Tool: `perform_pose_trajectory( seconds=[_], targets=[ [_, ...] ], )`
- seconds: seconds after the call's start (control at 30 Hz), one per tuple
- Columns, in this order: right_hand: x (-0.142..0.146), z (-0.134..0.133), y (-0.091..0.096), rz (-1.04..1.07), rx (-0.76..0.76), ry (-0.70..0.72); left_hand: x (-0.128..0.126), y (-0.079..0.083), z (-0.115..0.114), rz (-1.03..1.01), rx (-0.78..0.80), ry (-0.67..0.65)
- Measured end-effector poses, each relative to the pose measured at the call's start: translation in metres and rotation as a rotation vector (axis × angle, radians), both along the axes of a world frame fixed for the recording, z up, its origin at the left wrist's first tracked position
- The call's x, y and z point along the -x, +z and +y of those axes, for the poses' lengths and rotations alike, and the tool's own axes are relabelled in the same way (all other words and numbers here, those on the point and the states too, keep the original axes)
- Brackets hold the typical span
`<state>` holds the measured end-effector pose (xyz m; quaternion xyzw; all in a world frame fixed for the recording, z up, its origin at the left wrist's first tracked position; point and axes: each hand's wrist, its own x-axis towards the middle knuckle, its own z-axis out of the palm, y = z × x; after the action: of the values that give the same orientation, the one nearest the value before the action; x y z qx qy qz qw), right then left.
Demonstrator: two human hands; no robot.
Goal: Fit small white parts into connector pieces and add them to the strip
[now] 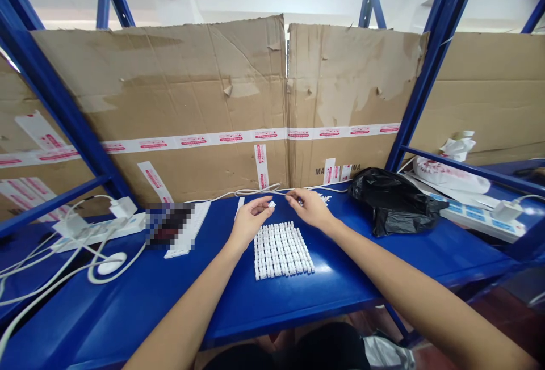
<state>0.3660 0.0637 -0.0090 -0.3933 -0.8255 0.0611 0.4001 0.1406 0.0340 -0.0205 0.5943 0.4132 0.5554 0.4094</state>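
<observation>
Along the near left of the blue steel shelf (179,307), white cables loop around a round white adapter (111,263) and run to a white power strip (100,231). Just right of it lies a pixelated, unreadable object (169,225), beside a long white strip of connectors (189,228).

At the middle, the left hand (251,222) reaches far over the shelf, its fingers nearly together, with a small white block (271,204) at the fingertips; it seems pinched there, though the piece is too small to be sure. Below the hands, a grid of white terminal blocks (281,251) lies flat in tight rows.

The right hand (309,208) is curled with its fingertips bunched, just beside a loose pile of white pieces (324,198); whether it grips anything, I cannot tell.

Further right sit a crumpled black plastic bag (394,202), a white sack (451,176) and a blue-labelled power strip (477,217). Taped cardboard sheets (170,103) line the far side.
</observation>
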Motion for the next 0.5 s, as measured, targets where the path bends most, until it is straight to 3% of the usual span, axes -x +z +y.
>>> perform_pose_trajectory(
  seconds=[0.13, 0.37, 0.5],
  targets=[
    [0.03, -0.02, -0.002, 0.231, 0.089, 0.212, -0.001, -0.002, 0.0, 0.067, -0.056, 0.003],
    [0.035, -0.024, -0.004, 0.292, 0.119, 0.177, -0.006, 0.006, -0.012, 0.311, -0.314, 0.146],
    [0.036, -0.025, -0.004, 0.273, 0.104, 0.157, -0.009, 0.008, -0.015, 0.425, -0.364, 0.178]
  ],
)
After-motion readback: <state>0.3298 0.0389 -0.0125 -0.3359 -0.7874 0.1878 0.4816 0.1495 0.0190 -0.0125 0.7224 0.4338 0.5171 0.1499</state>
